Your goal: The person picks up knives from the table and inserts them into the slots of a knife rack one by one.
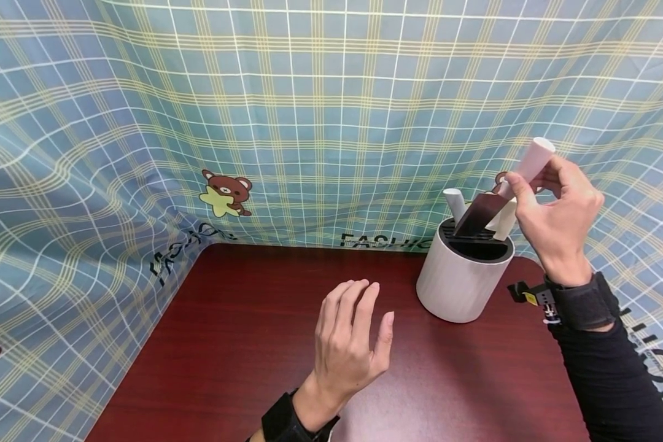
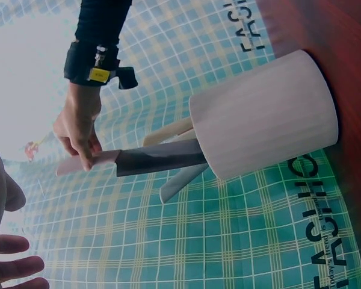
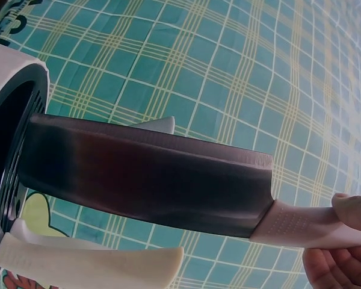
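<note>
A kitchen knife with a broad dark blade [image 3: 150, 174] and a pale pink handle [image 1: 532, 161] tilts over a white round knife block [image 1: 461, 279]. My right hand [image 1: 563, 205] pinches that handle between thumb and fingers. Most of the blade stands above the block's black slotted top [image 1: 469, 236]; its tip end meets the slots. Two other handles stick out of the block: a white one [image 1: 454, 202] on the left and a cream one [image 3: 90, 262]. Over the table, left of the block, my left hand [image 1: 345, 337] hovers with its fingers spread, holding nothing.
The block stands near the back right of a dark red wooden table [image 1: 243, 307]. A blue-green checked cloth [image 1: 320, 123] with printed bears and lettering hangs behind the table and at both sides.
</note>
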Demonstrator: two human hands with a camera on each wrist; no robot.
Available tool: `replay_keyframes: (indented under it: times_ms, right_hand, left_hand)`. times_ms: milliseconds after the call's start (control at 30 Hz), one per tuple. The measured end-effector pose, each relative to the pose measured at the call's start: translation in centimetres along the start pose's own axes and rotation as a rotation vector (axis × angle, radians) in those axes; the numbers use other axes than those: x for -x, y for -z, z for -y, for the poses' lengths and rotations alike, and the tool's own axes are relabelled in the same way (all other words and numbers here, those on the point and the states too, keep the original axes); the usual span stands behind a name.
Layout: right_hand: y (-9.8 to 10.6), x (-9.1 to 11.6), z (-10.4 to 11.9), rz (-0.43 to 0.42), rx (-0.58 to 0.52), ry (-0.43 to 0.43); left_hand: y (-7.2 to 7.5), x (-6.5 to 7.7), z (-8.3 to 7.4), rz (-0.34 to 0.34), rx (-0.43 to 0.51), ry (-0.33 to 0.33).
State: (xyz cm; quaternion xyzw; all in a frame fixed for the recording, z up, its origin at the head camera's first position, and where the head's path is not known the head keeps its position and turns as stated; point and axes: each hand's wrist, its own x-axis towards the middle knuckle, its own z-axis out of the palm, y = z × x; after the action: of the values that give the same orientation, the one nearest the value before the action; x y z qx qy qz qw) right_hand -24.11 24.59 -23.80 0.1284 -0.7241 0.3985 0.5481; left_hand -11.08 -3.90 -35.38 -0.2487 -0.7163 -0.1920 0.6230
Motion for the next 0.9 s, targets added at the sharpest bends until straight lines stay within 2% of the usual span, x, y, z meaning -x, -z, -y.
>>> replay_keyframes:
  times_ms: [533, 900]
  right_hand:
    - [0.74, 0.33, -0.08, -0.009, -0.02, -0.025]
    - [0.5, 0.28, -0.3, -0.014, 0.012, -0.036]
  left_hand:
    - [-0.02, 0.17, 0.08, 0.009, 0.007, 0.01]
    - [-0.04, 0.41, 0.1, 0.016, -0.001, 0.019]
